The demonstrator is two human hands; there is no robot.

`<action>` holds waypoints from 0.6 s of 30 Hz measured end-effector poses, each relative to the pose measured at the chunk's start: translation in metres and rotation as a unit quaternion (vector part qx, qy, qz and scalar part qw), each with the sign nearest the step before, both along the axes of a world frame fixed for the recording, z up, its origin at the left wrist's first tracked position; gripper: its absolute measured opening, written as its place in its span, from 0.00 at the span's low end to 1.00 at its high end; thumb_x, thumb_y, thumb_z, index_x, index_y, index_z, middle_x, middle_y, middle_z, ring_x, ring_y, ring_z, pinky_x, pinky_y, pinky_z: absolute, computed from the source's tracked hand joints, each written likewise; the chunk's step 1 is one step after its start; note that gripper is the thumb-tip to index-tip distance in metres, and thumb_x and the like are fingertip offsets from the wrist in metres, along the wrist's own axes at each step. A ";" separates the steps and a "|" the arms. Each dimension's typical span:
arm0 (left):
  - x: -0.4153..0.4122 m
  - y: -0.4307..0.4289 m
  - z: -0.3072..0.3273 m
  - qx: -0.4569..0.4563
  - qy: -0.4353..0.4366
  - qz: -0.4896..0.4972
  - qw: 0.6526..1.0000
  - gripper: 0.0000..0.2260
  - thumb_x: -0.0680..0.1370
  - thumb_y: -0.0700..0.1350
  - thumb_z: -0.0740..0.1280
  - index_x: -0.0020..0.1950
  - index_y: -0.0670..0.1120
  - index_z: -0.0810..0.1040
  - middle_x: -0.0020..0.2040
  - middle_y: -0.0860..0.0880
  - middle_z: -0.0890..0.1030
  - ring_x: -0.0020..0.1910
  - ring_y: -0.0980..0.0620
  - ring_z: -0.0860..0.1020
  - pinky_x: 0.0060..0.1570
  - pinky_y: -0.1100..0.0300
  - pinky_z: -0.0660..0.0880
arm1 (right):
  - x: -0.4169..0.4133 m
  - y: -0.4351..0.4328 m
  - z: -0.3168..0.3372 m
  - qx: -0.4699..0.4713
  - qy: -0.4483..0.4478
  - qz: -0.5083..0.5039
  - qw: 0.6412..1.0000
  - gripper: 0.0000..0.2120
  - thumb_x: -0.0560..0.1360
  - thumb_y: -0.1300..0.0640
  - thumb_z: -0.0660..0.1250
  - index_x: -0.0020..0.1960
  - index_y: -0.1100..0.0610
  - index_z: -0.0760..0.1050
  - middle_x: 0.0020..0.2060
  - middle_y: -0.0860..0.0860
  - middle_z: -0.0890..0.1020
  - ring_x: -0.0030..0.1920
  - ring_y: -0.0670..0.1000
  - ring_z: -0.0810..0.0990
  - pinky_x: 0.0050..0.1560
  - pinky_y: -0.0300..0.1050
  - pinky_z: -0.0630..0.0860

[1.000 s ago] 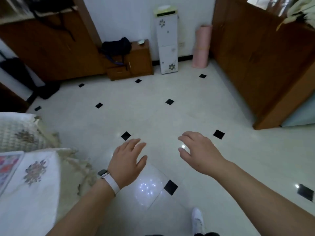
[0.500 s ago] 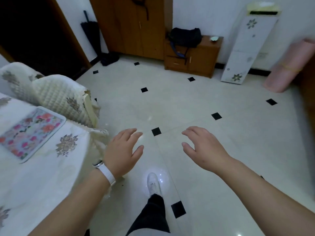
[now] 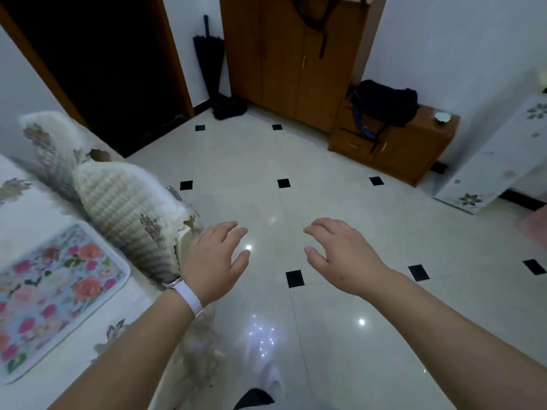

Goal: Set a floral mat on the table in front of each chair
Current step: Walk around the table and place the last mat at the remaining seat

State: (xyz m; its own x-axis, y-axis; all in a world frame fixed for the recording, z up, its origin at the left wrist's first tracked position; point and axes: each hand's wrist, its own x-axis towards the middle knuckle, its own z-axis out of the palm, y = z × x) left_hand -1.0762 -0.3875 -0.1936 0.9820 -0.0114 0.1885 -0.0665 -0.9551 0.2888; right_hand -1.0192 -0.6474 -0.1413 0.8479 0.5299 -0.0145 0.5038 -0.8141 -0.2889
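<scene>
Since the earlier frame the view has swung further left, bringing the table (image 3: pixel 68 362) closer. The floral mat (image 3: pixel 50 294) lies flat on it at 8 o'clock, before the cloth-covered chair (image 3: pixel 127 211) at 10 o'clock. Left hand (image 3: pixel 214 261) and right hand (image 3: pixel 340 255) hover apart over the floor (image 3: pixel 296 173), fingers loosely spread, holding nothing.

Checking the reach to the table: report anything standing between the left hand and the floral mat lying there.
The cream-covered chair back stands partly between the left hand and the floral mat, by the table edge. Nearer the wrist, nothing visible blocks.
</scene>
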 end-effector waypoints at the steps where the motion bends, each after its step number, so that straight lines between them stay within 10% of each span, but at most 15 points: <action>1: 0.014 0.010 0.002 0.001 -0.001 0.009 1.000 0.21 0.75 0.55 0.59 0.62 0.46 0.78 0.62 0.44 0.79 0.59 0.41 0.77 0.55 0.46 0.74 | 0.017 0.010 0.002 0.000 -0.001 0.006 1.000 0.19 0.79 0.49 0.60 0.69 0.53 0.71 0.66 0.48 0.73 0.66 0.52 0.69 0.66 0.48 0.65; 18: 0.226 0.186 0.003 0.046 0.025 0.244 0.968 0.22 0.75 0.56 0.57 0.64 0.48 0.76 0.64 0.46 0.77 0.62 0.42 0.74 0.56 0.46 0.73 | 0.346 0.222 -0.031 0.029 0.018 0.202 0.979 0.20 0.79 0.48 0.60 0.68 0.53 0.72 0.67 0.49 0.73 0.66 0.53 0.70 0.64 0.49 0.67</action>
